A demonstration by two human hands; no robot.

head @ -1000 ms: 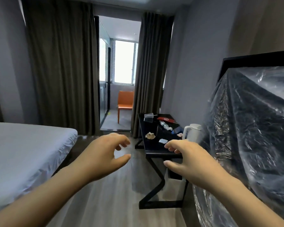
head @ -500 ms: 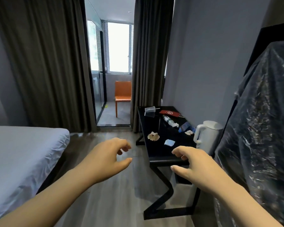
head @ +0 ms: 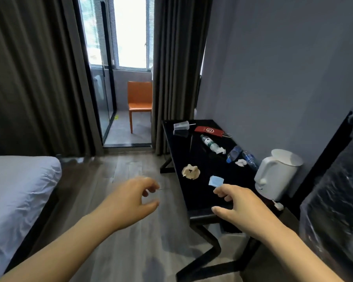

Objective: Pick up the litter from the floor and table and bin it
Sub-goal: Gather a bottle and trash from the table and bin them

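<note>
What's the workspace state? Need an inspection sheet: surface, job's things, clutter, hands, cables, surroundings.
Surface: black table, glossy, litter scattered along it.
Job's things: clear cup, red packet, green-label bottle, bluish bottle, second bluish bottle, tissue wad, second tissue wad, beige crumpled wrapper, blue paper square; no bin in view.
Clutter: white kettle at the table's near right.
Hands: left hand over the floor, right hand over the table's near end; both loosely curled, empty.
Cables: nothing seen.
Surroundings: bed left, wood floor, dark curtains, orange chair beyond the doorway, plastic-covered object right.
</note>
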